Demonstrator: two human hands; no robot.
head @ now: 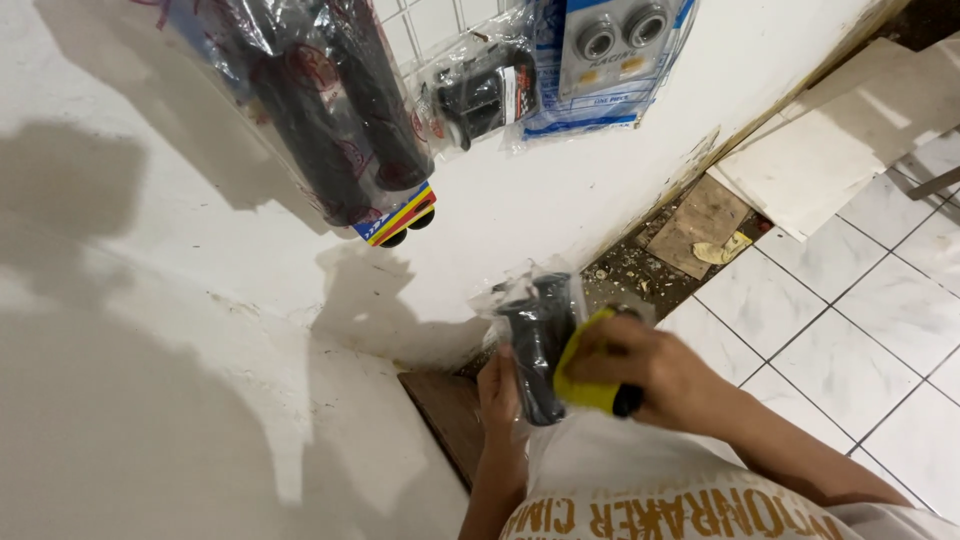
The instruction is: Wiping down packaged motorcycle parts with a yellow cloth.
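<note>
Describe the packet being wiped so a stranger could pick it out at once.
Start at the white wall with bagged parts hanging on its wire rack, then drop to the person's hands near the floor. The left hand holds a clear plastic packet of black handlebar grips. Unlike the hanging packets, it is off the rack, with the right hand pressing a yellow cloth on it.

We're getting bright, hard light, seemingly coming from behind and above the camera. It's throwing big soft-edged shadows across the white wall (150,330), plus a darker one under the hanging grip packs (340,110). Plastic wrap on those packs is glaring in spots, and the floor tiles (880,300) are reflecting a mild sheen. Wide lens is bending straight lines near the edges. The hands are smearing slightly, probably motion blur. The top right corner is going dark.
</note>
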